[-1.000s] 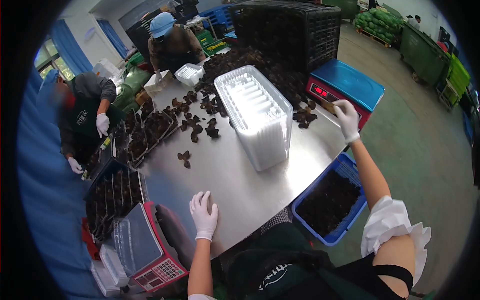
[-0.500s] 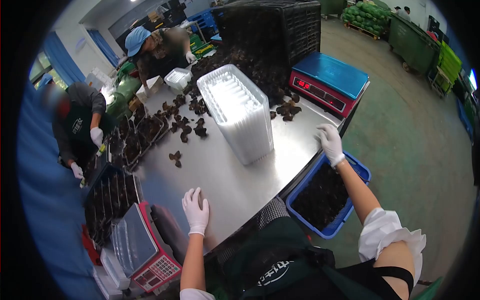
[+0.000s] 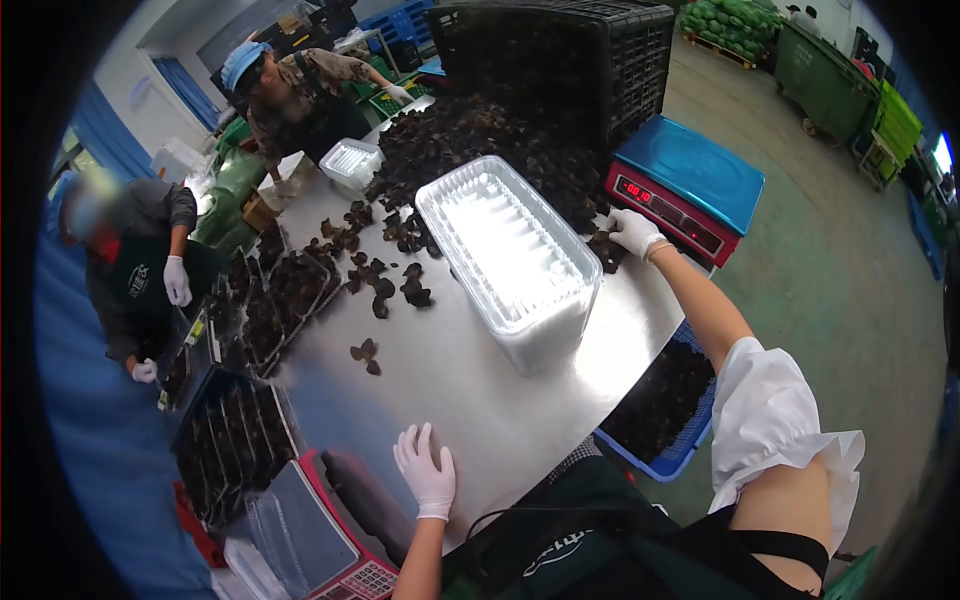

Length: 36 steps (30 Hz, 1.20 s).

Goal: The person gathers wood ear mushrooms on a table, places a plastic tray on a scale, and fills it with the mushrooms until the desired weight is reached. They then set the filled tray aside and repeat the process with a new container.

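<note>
My left hand [image 3: 425, 473], in a white glove, rests on the metal table [image 3: 460, 400] near its front edge, fingers spread and holding nothing. My right hand [image 3: 633, 233], gloved too, reaches out beside the front of the red and blue scale [image 3: 685, 190]. Its fingers are slightly bent, their tips right at a few dark brown wood ear mushrooms [image 3: 604, 252]. Between my hands stands a tall stack of clear plastic trays [image 3: 510, 255], tilted toward me. Behind the stack a large heap of wood ear mushrooms [image 3: 480, 140] spills from a black crate [image 3: 635, 75] on its side.
A blue basket [image 3: 690, 445] of dark pieces sits below the table edge at right. A second scale [image 3: 340, 540] and filled trays [image 3: 235, 440] stand at left. Two co-workers in blue caps work across the table, one by a smaller tray stack [image 3: 352, 162].
My right hand has moved forward from the table's right edge to the mushrooms by the scale. My left hand stays on the table. The view has shifted, and a co-worker's head has lifted.
</note>
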### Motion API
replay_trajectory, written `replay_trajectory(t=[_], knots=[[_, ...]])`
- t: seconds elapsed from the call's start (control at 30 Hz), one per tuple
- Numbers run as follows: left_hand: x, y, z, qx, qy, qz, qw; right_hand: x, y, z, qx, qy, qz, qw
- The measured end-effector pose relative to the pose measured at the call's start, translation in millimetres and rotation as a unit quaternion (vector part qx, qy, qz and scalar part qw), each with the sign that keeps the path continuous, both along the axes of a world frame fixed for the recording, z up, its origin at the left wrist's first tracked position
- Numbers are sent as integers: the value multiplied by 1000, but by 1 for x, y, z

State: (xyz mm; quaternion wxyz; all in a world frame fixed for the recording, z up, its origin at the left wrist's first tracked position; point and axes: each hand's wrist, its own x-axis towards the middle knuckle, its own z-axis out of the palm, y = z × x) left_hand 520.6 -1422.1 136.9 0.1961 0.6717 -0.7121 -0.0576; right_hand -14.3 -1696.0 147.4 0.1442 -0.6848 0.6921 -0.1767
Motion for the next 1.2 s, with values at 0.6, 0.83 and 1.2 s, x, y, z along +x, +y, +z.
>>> replay_trajectory(t=[0.6,0.83,1.2], knots=[[-2,3,-7,-61,5,-2,998,-17,245,-41,-364,-137,-145,910],[-3,4,-4,-79,12,1,997,29,195,-59,-280,-25,-133,950],[-1,3,-8,-84,-15,9,996,28,195,-58,-267,-19,-130,955]])
